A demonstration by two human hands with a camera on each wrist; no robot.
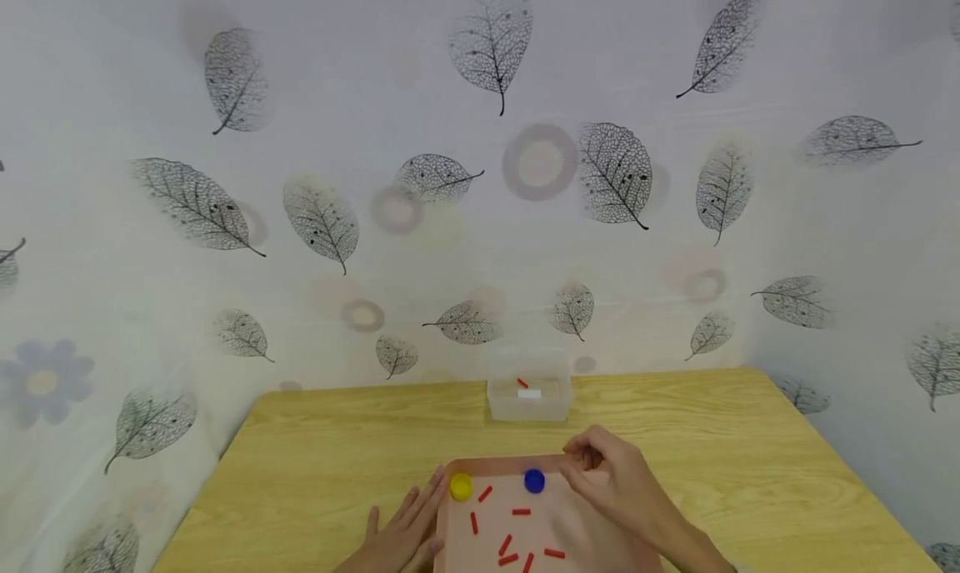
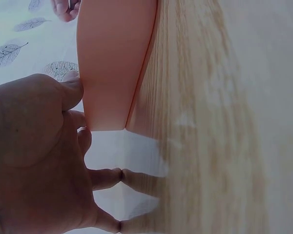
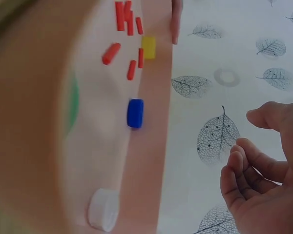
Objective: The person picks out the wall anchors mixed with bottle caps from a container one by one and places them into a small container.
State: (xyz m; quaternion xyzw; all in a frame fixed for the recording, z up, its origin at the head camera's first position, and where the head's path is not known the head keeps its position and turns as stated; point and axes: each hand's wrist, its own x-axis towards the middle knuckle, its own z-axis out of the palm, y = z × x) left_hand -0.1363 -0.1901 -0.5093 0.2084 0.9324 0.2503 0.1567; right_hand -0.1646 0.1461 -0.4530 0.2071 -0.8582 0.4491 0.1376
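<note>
A pink tray (image 1: 502, 468) lies on the table in the head view, holding several red sticks (image 1: 521, 512), a yellow bottle cap (image 1: 461, 487) and a blue bottle cap (image 1: 534, 480). My left hand (image 1: 396, 540) rests at the tray's left side, fingers straight and fingertips on the table. Above the tray's far right corner hangs my right hand (image 1: 621, 483). In the right wrist view its thumb and index finger are apart, the fingers loosely bent, with nothing between them. That view also shows a white cap (image 3: 104, 209) in the tray and part of a green object (image 3: 74, 105).
A clear plastic box (image 1: 528, 410) stands behind the tray near the table's back edge, with a red stick (image 1: 522, 383) and a white label showing. The wooden table (image 1: 337, 440) meets a leaf-printed curtain (image 1: 420, 256) at the back and sides.
</note>
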